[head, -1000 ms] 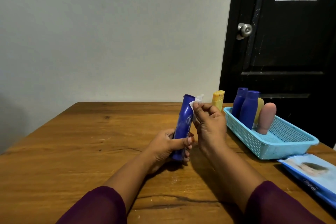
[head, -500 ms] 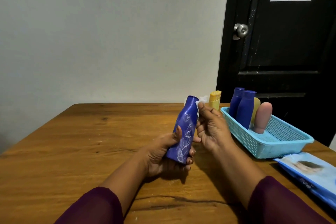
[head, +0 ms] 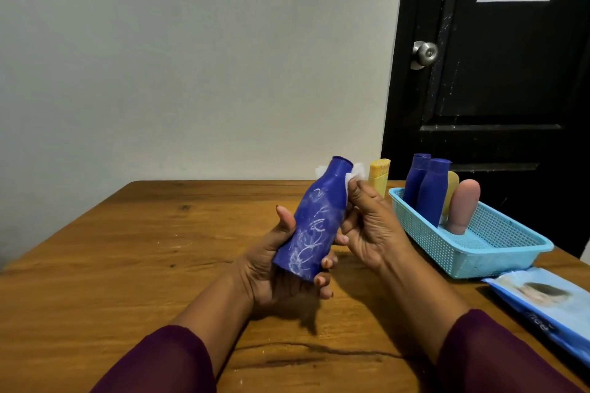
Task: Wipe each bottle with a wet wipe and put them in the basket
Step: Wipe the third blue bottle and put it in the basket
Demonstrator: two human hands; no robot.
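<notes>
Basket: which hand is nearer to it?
Right. The right hand, holding the wipe against the held bottle, is just left of the basket. The left hand grips the bottle's base, farther left.

Your bottle (head: 313,226) is deep blue with white swirling lines; your wipe (head: 454,171) is white; your sleeves (head: 166,360) are dark purple; the basket (head: 479,252) is pale blue mesh; the pink bottle (head: 464,207) in it is plain; the table (head: 127,265) is brown wood grain.
</notes>
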